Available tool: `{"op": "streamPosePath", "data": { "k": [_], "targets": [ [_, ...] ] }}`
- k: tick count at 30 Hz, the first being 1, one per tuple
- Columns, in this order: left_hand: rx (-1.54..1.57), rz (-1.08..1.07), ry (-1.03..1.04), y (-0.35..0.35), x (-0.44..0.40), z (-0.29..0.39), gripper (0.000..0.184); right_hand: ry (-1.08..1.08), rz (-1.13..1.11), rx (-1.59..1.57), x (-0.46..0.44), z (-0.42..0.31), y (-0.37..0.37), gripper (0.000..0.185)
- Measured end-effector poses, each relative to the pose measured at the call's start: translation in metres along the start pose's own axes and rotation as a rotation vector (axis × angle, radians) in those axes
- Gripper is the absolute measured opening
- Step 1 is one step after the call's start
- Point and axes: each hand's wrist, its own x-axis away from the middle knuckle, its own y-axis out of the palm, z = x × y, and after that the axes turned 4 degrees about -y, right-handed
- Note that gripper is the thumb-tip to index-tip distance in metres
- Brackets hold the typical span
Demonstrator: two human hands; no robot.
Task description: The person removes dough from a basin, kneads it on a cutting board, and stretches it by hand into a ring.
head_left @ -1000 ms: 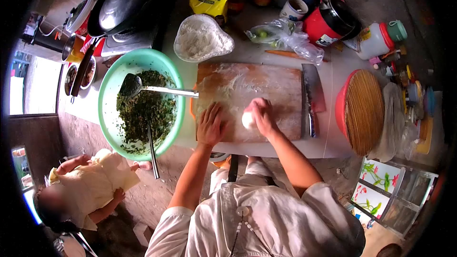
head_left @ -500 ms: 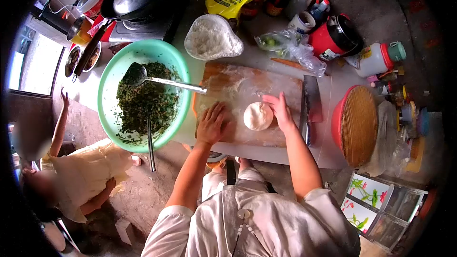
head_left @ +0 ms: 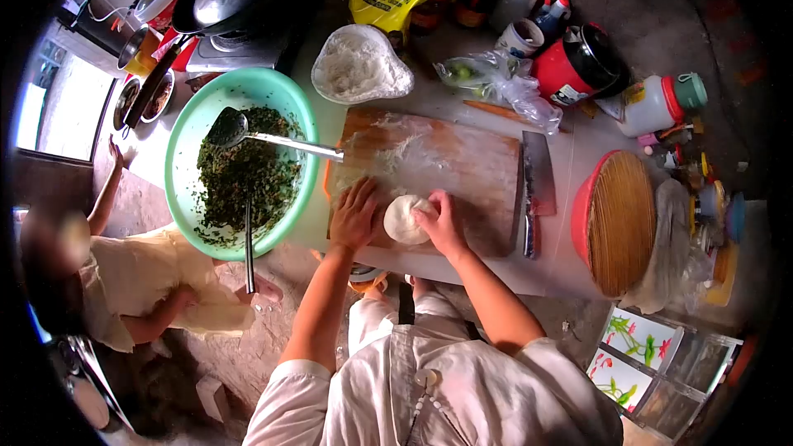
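A round white piece of dough [head_left: 405, 220] rests on the floured wooden board [head_left: 479, 173], near its front edge. My right hand [head_left: 443, 223] has its thumb and fingers bent over the dough's right edge, gripping it. Just left of the dough, my left hand [head_left: 355, 213] lies flat on the board with its fingers stretched out and nothing in it. Whether its thumb touches the dough I cannot tell. Behind the board stands a white bowl of flour [head_left: 362, 64].
Left of the board stands a green basin [head_left: 175, 173] of chopped filling, with a slotted ladle [head_left: 297, 145] reaching over the board. A cleaver [head_left: 538, 190] lies along the board's right side, beside a red basin [head_left: 581, 215] with a woven cover. Another person [head_left: 149, 289] is at the left.
The dough and my right hand have shifted left, closer to my left hand. My right fingers, earlier spread beside the dough, now bend over its edge. The other person has moved slightly.
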Motion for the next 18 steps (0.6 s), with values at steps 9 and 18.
{"op": "streamPosePath", "data": {
  "k": [9, 18],
  "targets": [
    [-0.009, 0.043, 0.012, -0.004, -0.002, 0.004, 0.032, -0.125, -0.049, 0.352, -0.006, -0.003, 0.005, 0.052],
    [0.018, 0.003, -0.015, -0.005, -0.005, 0.005, 0.035, -0.085, -0.153, -0.056, -0.019, -0.019, -0.040, 0.044]
  ]
}}
